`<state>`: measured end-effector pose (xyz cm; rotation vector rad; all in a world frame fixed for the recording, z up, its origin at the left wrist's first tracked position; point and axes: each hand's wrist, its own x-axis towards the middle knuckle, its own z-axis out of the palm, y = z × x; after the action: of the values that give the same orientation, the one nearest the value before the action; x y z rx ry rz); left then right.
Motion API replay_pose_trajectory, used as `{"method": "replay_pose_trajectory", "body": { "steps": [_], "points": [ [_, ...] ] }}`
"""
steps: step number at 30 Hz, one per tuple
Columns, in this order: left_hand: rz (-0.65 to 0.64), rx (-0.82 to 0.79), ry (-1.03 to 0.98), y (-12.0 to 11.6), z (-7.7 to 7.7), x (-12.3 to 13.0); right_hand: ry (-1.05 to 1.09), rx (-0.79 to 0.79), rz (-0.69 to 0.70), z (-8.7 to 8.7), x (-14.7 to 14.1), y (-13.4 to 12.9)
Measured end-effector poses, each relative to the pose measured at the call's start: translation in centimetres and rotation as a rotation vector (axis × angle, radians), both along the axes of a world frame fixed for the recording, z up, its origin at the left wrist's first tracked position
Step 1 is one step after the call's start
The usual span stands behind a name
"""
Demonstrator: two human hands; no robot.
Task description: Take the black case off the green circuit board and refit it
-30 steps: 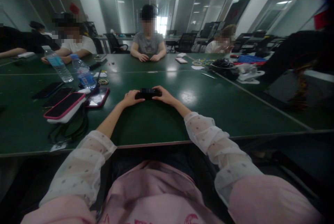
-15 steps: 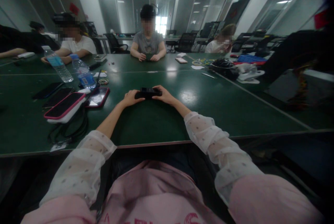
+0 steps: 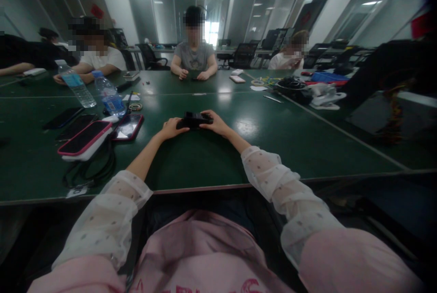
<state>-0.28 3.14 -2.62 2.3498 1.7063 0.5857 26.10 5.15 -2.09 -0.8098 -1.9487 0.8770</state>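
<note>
A small black device is held just above or on the green table, straight ahead of me. My left hand grips its left end, with the thumb along the near side. Round its right end are the fingers and thumb of my right hand. What kind of device it is cannot be made out. Fingers on the far side are partly hidden behind it.
Two plastic bottles stand at the left. Nearer lie several phones, one in a pink case, and black cables. A pen and a black round item lie right. Across the table sits a person; others sit around.
The black device looks slightly tilted or shifted between my hands, its top part showing differently. My right fingers have moved a little. The person at the far right has lowered a hand from near the face.
</note>
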Motion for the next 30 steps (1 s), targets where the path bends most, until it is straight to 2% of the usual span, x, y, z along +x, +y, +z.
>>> {"method": "replay_pose_trajectory", "body": {
  "steps": [12, 16, 19, 22, 26, 30],
  "points": [
    [-0.039, 0.021, 0.009, 0.2, -0.2, -0.2, 0.1, -0.024, -0.039, 1.6, -0.1, -0.3],
    [-0.046, 0.03, 0.011, 0.1, -0.3, -0.2, 0.167, -0.026, -0.103, 1.7, 0.3, 0.3],
    [-0.049, 0.031, 0.016, 0.1, -0.3, -0.2, 0.183, 0.023, -0.248, 1.4, 1.1, 1.5],
    [-0.052, 0.026, 0.017, 0.2, -0.2, -0.2, 0.166, 0.098, -0.479, 1.4, 2.3, 2.5],
    [-0.051, 0.004, 0.01, 0.2, 0.0, -0.2, -0.045, 0.173, -0.842, 1.8, 4.3, 2.6],
    [-0.041, -0.018, 0.009, -0.1, 0.3, 0.0, -0.219, 0.161, -1.066, 1.8, 5.8, 2.5]
  ]
}}
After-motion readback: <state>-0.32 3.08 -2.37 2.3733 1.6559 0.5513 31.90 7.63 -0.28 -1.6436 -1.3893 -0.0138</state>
